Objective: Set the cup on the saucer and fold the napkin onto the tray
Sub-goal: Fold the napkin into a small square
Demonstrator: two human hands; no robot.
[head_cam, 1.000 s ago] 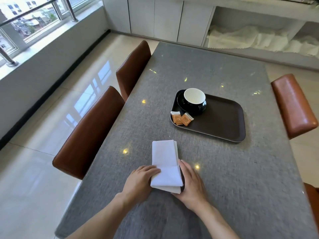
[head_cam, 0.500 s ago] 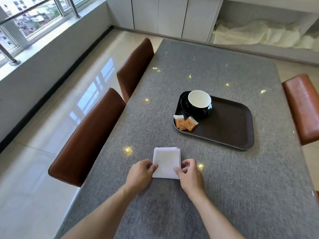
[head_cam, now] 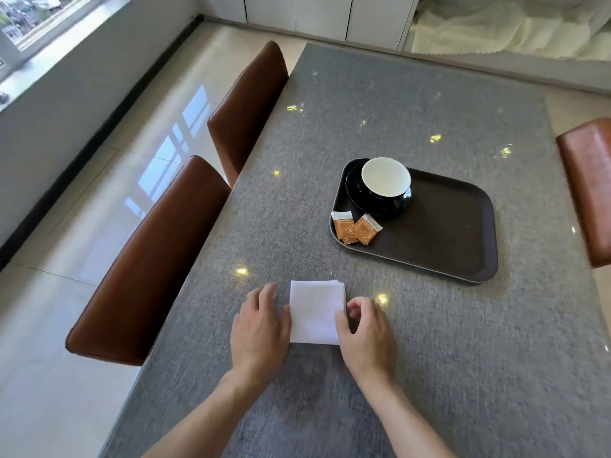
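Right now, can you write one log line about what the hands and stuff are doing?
white folded cloth napkin: on table, off tray | left hand: open beside it | right hand: pinching its edge | white-lined black cup: on saucer

Saucer (head_cam: 358, 193) mostly under the cup (head_cam: 386, 180); right-side chair (head_cam: 588, 190) cropped (frame edge).

Both forearms reach forward; the left hand (head_cam: 261, 328) lies flat with straight fingers, the right hand (head_cam: 365, 332) curls, thumb extended.
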